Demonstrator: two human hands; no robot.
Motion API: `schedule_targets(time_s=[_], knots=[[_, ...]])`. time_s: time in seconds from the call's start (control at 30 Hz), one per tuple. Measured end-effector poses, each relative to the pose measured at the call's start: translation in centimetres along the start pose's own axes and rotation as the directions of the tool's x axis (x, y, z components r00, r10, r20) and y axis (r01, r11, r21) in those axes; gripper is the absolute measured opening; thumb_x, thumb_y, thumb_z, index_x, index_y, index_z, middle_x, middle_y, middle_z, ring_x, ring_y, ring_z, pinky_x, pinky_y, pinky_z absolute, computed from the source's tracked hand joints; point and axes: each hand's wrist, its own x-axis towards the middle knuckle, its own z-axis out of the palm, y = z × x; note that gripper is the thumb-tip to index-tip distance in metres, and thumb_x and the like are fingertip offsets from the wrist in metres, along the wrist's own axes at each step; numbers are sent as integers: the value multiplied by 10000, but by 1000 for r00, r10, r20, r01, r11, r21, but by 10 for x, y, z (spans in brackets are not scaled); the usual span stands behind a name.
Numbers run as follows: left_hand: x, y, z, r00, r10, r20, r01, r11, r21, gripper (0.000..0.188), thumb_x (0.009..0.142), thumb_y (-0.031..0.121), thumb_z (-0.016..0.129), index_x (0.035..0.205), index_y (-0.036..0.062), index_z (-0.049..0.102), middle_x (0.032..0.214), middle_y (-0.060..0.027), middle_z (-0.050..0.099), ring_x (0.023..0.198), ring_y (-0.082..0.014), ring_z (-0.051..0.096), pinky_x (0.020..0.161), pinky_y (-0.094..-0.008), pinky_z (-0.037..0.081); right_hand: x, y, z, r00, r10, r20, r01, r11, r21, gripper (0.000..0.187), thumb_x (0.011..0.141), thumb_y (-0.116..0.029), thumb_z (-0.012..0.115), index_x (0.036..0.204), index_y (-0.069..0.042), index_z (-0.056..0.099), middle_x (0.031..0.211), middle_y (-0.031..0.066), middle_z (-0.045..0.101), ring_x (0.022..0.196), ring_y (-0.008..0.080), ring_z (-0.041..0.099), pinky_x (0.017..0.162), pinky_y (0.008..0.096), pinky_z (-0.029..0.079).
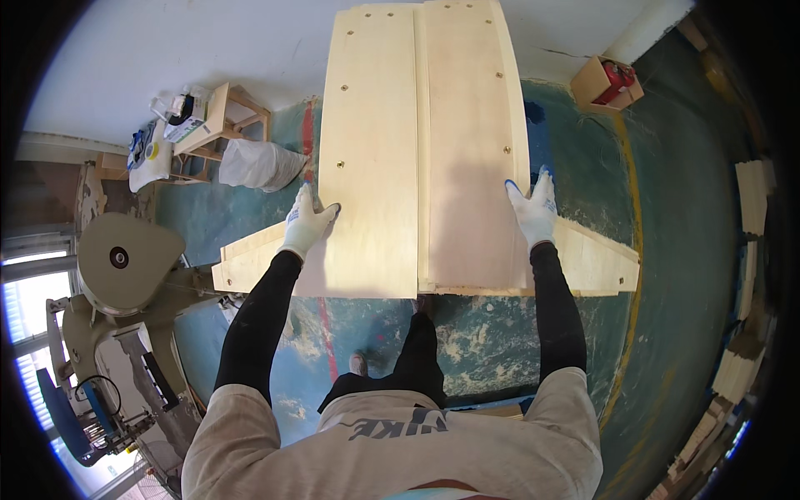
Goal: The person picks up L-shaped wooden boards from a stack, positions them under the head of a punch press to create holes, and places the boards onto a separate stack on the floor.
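Observation:
Two long pale plywood panels lie side by side before me, the left panel (371,192) and the right panel (467,108). Small brass-coloured metal fittings dot their outer sides, and a narrow seam runs between them. My left hand (308,223), in a white glove, grips the outer edge of the left panel, thumb on top. On the opposite edge my right hand (533,210), gloved with bluish fingertips, holds the right panel the same way. Angled wooden pieces stick out on both sides, a left wing (250,254) and a right wing (593,260). What supports the panels is hidden.
A large beige machine (125,262) stands close on my left. Behind it are a wooden stool (218,121) with things on it and a white sack (258,162). A wooden box (593,90) with red extinguishers sits far right; stacked boards (737,371) line the right side.

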Motion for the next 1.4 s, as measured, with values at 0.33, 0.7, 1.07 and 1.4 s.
schedule_targets(time_s=[0.33,0.7,1.07,1.4], knots=[[18,22,24,998,-9,-64,1,994,-112,880,849,344,740,1517,-76,351,1518,-320,425,1417,-424,423,1173,-412,357,19,-12,21,973,-182,145,192,980,-61,935,776,-447,813,1459,64,432,1436,273,527,1334,415,500,1118,431,401],[-430,-54,19,751,-557,-354,259,742,-619,360,915,301,661,1207,90,681,1031,-163,713,980,-371,681,870,-450,542,-256,-111,72,625,-615,482,325,766,555,301,1037,-83,584,1303,58,590,1210,150,657,1116,232,629,1007,355,508],[-907,-173,283,-418,-859,296,479,-486,-731,576,901,408,628,1339,34,617,1270,-227,660,1195,-361,626,1028,-439,482,-646,-127,229,-354,-7,935,595,770,231,316,1041,-144,591,1308,27,589,1191,85,647,1051,158,624,931,308,520],[-1002,-191,447,-849,-478,225,196,-681,-706,826,869,397,710,1512,-23,405,1583,-310,315,1454,-448,346,1206,-445,318,-880,62,367,-386,378,841,647,761,-46,434,1011,-156,653,1400,-3,536,1185,46,636,1004,126,643,896,298,541]])
